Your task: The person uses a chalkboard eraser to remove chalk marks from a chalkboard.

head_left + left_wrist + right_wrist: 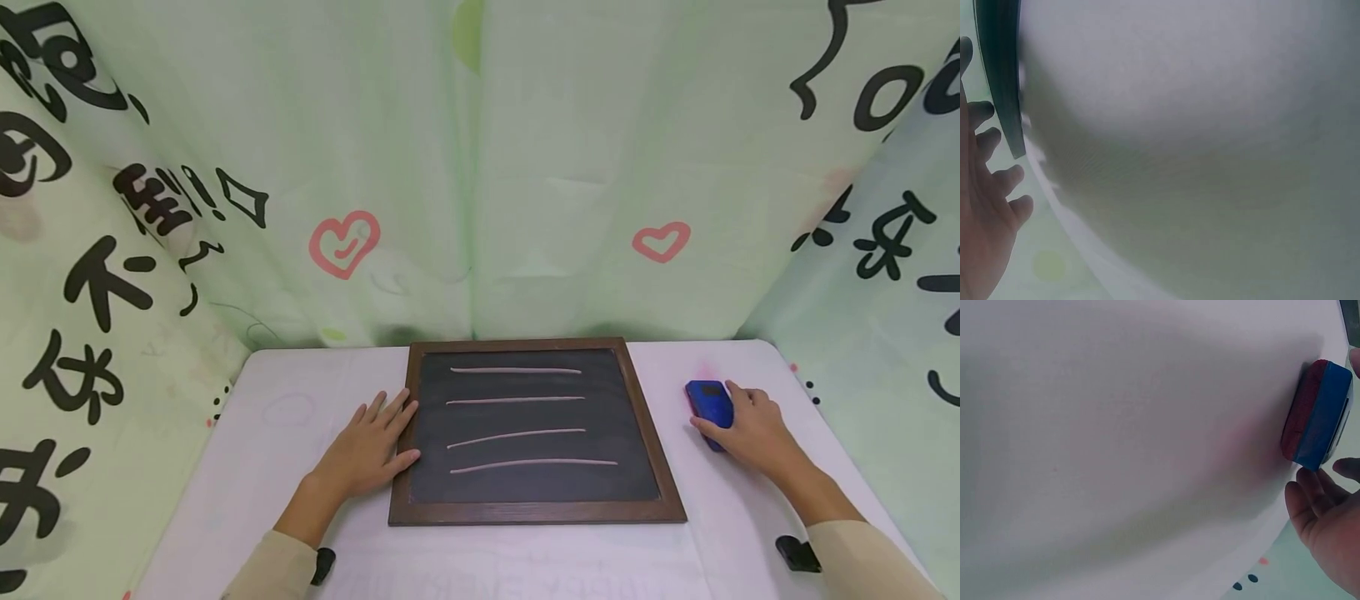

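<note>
A brown-framed blackboard [525, 492] lies on the table, with several pale chalk lines across its dark face. My left hand [369, 448] rests on the left side of its frame, fingers spread and the thumb over the edge. In the left wrist view the same hand [991, 206] shows beside the dark frame edge [1002, 81]. Right of the board, my right hand [753, 429] holds a blue board eraser [708, 406] between thumb and fingers. The right wrist view shows the eraser's red felt side [1304, 412] facing the tabletop, with fingertips [1304, 478] at its end.
A white cloth covers the table [540, 567]. Behind and on both sides hangs a pale green curtain [555, 167] with black writing and pink hearts. A faint pink smudge [705, 369] marks the cloth near the eraser. Black wrist devices [797, 554] sit at both sleeves.
</note>
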`<state>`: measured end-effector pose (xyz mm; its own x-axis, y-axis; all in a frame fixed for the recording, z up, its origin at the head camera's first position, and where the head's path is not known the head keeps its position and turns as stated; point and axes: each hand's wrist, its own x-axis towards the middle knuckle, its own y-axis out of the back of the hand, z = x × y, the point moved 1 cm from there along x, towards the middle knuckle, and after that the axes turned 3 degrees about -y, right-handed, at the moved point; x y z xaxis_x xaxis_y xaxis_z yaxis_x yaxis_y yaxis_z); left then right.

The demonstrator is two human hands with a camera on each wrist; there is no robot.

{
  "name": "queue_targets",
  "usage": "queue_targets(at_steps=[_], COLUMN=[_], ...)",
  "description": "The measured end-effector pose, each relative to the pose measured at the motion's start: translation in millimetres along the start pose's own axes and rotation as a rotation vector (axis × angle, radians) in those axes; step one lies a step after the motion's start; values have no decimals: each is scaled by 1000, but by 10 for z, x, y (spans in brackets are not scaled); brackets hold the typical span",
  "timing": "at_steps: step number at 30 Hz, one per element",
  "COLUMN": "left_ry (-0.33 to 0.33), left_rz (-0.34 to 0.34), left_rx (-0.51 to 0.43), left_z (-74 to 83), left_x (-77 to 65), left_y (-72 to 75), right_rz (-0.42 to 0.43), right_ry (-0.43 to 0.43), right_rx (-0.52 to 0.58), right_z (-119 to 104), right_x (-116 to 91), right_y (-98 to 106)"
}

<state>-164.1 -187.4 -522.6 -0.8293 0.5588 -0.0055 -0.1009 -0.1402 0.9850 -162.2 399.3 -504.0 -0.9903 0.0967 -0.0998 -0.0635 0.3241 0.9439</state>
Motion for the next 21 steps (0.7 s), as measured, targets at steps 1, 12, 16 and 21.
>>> queue_targets(at_steps=[1,12,16,21], left_ry=[2,19,23,28], left_rz=[-3,-28,-23,-24], left_rx=[-3,-30,-55,-85], left_z=[1,16,22,23], left_x=[-1,-11,-17,-17], left_y=[-1,5,6,-2], right_rz=[-5,-20,-19,-31], right_ry=[-5,-35,-44,-55], right_rx=[2,49,42,38], right_z=[7,3,-26,-35], right_x=[4,50,63,62], right_y=[-11,-55,-54,-40])
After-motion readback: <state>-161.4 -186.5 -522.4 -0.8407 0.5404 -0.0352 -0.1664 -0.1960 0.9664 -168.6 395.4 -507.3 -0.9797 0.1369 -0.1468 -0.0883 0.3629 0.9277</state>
